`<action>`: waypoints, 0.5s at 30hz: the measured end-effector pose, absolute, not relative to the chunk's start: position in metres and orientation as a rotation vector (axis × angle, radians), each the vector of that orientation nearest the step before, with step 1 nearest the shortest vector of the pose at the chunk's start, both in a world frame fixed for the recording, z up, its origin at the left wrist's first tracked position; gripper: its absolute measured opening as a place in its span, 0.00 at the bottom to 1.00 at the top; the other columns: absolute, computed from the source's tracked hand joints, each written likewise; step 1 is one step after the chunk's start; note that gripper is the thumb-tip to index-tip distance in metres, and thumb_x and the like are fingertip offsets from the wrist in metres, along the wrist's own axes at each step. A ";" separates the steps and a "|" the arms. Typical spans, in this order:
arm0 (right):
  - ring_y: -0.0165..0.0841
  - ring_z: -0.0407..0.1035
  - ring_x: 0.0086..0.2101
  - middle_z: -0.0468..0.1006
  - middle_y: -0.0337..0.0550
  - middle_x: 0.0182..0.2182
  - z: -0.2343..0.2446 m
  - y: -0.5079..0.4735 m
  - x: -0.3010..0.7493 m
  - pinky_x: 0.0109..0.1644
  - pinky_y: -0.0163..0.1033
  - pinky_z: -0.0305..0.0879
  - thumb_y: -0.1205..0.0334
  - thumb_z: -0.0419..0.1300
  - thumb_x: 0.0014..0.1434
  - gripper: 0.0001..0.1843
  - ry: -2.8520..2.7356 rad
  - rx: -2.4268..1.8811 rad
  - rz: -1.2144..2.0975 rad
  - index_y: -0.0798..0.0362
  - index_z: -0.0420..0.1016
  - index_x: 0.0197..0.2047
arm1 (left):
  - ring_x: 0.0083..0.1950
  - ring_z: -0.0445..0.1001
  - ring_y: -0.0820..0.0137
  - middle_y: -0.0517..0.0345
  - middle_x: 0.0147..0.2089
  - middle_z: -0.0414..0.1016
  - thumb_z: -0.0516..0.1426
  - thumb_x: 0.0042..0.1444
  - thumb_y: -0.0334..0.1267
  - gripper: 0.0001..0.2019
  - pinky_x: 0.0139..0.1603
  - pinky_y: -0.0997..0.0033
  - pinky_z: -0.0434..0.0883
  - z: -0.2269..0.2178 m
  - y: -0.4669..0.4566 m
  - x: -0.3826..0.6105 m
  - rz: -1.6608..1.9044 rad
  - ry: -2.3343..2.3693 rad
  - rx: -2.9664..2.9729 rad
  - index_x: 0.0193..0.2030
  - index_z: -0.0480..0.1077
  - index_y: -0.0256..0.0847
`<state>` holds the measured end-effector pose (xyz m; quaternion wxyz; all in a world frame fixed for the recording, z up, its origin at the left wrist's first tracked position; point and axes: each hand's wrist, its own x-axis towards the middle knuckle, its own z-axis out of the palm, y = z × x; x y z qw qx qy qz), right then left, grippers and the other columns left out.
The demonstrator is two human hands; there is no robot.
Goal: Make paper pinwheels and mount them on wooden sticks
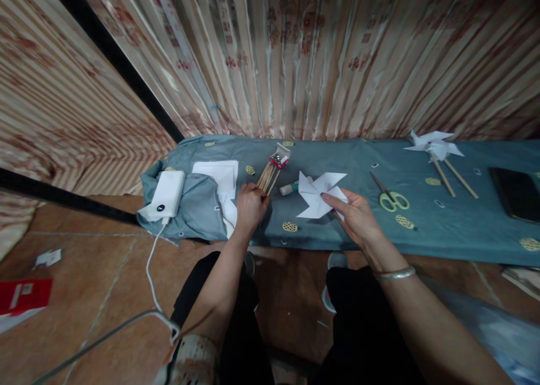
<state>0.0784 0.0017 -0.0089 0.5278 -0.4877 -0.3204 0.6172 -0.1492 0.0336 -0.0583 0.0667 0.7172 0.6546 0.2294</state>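
Note:
My right hand (356,213) pinches a folded white paper pinwheel (317,193) by its right side, thumb on top, just over the cloth-covered bench. My left hand (251,206) is closed at the near ends of a bundle of wooden sticks (266,177); how many it grips is hidden by the fingers. Beyond the sticks sits a small open red box (279,158) with shiny metal bits inside. A glue stick (289,189) lies partly behind the pinwheel. White paper sheets (217,174) are left of my left hand.
Green-handled scissors (393,200) lie right of my right hand. Farther right are two pinwheels on sticks (439,146) and a dark phone (517,193). A white power bank (169,193) with a cable (149,261) rests at the left end. Curtains (270,59) hang behind the bench.

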 end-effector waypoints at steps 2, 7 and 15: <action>0.34 0.75 0.28 0.83 0.38 0.26 -0.009 0.001 0.078 0.40 0.42 0.72 0.55 0.77 0.32 0.19 -0.776 -1.152 1.463 0.50 0.82 0.30 | 0.44 0.70 0.59 0.48 0.37 0.73 0.59 0.54 0.32 0.06 0.50 0.60 0.67 -0.057 0.033 -0.150 0.754 1.947 2.100 0.31 0.78 0.38; 0.32 0.74 0.28 0.83 0.36 0.27 -0.011 -0.003 0.081 0.38 0.39 0.71 0.53 0.77 0.34 0.18 -0.846 -1.168 1.376 0.49 0.81 0.30 | 0.39 0.73 0.66 0.52 0.37 0.74 0.60 0.49 0.34 0.04 0.45 0.66 0.70 -0.047 0.022 -0.149 1.214 1.720 1.705 0.28 0.76 0.39; 0.30 0.71 0.28 0.79 0.36 0.27 0.008 -0.034 0.087 0.33 0.34 0.67 0.59 0.67 0.53 0.04 -1.597 -1.246 0.788 0.49 0.78 0.30 | 0.20 0.61 0.79 0.64 0.19 0.67 0.65 0.45 0.48 0.15 0.24 0.77 0.59 -0.039 -0.024 -0.121 1.136 1.113 0.843 0.30 0.73 0.36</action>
